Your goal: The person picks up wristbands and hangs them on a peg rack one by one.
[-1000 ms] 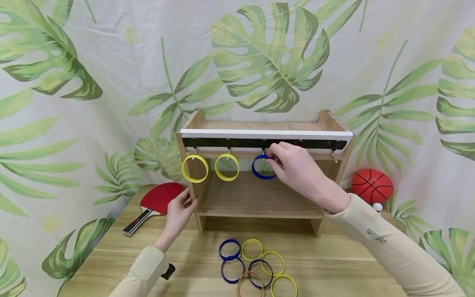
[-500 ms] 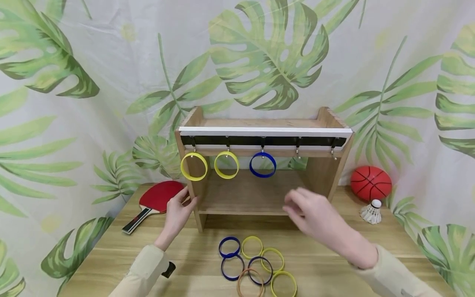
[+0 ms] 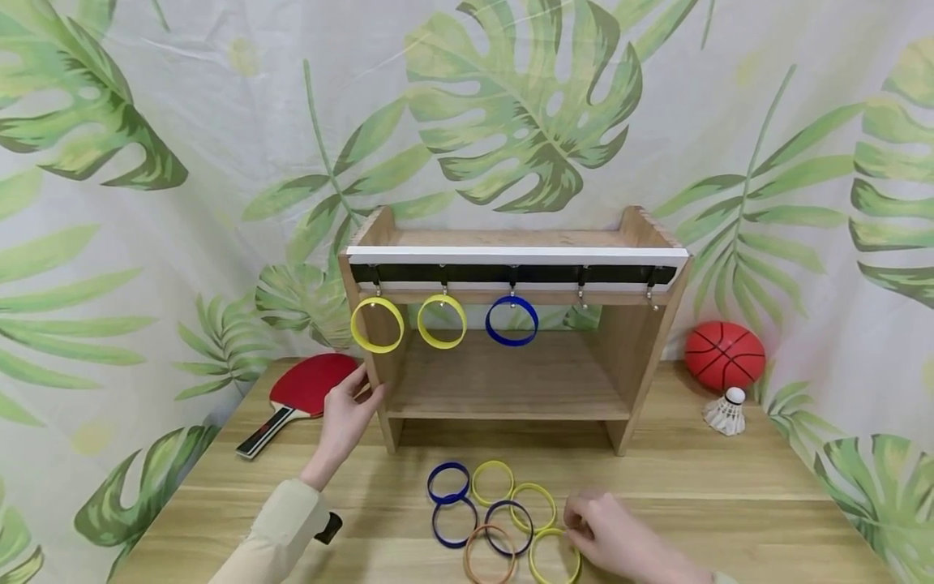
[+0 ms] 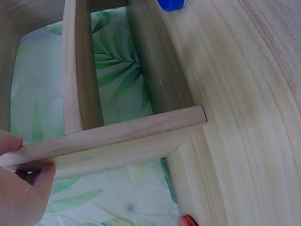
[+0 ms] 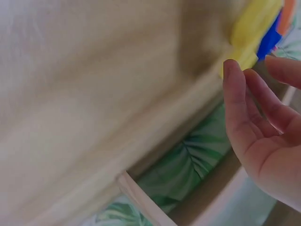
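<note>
My left hand (image 3: 347, 414) grips the left side panel of a small wooden shelf (image 3: 503, 377); in the left wrist view the thumb and a finger (image 4: 40, 181) lie on either face of that panel's edge. Low over the table, my right hand (image 3: 609, 531) is beside a yellow ring (image 3: 531, 558), with its fingers loosely bent. A gap shows between thumb and fingers in the right wrist view, nothing held. Two yellow rings (image 3: 400, 326) and a blue ring (image 3: 536, 324) hang from hooks along the shelf's front rail. Two hooks (image 3: 652, 296) at the right carry no ring.
Overlapping on the table (image 3: 693, 478) lie several blue, yellow and orange rings (image 3: 468, 568). A red table tennis paddle (image 3: 312, 388) lies at the left. To the right are a red ball (image 3: 725, 355) and a shuttlecock (image 3: 726, 412). Leaf-patterned cloth (image 3: 219, 122) hangs behind.
My right hand has let go of the blue ring, which now hangs on the third hook, and has come down to the table's rings. The left hand keeps its grip on the shelf.
</note>
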### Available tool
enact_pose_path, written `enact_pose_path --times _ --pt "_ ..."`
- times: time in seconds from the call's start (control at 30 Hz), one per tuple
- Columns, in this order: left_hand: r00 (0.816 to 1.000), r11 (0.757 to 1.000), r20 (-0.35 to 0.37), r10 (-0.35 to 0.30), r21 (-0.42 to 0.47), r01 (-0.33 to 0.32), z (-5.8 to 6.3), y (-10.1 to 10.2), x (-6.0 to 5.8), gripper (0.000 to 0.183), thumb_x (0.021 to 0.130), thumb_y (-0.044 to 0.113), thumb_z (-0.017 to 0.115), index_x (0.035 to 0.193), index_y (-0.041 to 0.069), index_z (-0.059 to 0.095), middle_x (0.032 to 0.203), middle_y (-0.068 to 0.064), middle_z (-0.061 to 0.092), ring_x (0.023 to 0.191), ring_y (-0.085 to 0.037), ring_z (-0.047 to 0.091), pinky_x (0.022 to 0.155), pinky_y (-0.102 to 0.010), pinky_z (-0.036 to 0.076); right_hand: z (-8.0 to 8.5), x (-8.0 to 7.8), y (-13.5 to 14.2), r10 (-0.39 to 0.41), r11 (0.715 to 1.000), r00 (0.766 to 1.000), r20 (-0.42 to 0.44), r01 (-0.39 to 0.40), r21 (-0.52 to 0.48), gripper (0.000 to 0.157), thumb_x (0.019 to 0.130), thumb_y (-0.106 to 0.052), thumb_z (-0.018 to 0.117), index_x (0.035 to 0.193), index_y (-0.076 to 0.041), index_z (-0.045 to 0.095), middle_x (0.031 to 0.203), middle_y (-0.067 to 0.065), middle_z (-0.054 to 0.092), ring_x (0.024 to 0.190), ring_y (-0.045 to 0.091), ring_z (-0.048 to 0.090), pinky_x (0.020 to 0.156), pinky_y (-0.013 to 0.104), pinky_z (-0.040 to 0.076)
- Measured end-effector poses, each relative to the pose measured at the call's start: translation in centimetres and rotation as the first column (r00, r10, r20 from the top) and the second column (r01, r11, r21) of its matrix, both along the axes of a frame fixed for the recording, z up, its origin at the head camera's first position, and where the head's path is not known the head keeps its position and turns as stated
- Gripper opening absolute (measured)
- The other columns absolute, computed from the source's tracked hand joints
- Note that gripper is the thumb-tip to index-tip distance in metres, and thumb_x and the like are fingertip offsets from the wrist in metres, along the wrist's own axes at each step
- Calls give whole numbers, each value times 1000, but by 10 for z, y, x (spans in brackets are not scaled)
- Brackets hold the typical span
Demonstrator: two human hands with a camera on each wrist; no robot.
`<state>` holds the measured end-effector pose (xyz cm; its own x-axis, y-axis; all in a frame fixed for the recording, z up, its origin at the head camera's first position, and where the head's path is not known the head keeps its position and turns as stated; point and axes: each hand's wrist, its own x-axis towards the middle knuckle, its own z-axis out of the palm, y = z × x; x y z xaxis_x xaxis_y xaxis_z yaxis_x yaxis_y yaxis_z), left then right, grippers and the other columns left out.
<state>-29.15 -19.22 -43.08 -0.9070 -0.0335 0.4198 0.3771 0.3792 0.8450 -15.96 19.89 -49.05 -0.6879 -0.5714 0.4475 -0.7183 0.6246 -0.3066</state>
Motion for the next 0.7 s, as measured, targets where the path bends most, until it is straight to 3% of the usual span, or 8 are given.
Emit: enact_pose_path --times 0.17,0.4,0.57,0.7 --pt "1000 1000 2 -2 4 2 0 0 0 46 92 3 67 137 0 57 133 -22 63 123 -36 61 89 -19 58 -8 -3 -3 35 999 999 27 -35 22 25 74 -3 79 73 -18 59 69 -10 52 65 -9 38 52 2 31" --pt "1000 1000 8 0 9 0 1 1 1 47 91 4 68 137 1 57 133 -20 64 122 -32 62 92 -31 58 -9 -4 -4 56 998 996 70 -57 14 26 74 5 77 75 -15 60 71 -8 56 67 -8 42 53 5 35" --pt "1000 1000 -1 -1 9 1 1 1 2 46 91 3 68 136 0 59 132 -20 64 122 -32 62 91 -27 59 -1 -3 -3 47 998 995 86 -44 -42 24 75 8 73 74 -13 60 71 -5 64 68 -7 54 54 6 45" --pt "1000 1000 -4 -2 2 2 1 0 2 45 92 3 67 135 0 59 132 -21 64 121 -33 62 90 -25 59 12 -2 -1 33 996 999 39 -30 -82 25 73 10 72 74 -12 59 70 -3 66 65 -6 58 53 4 47"
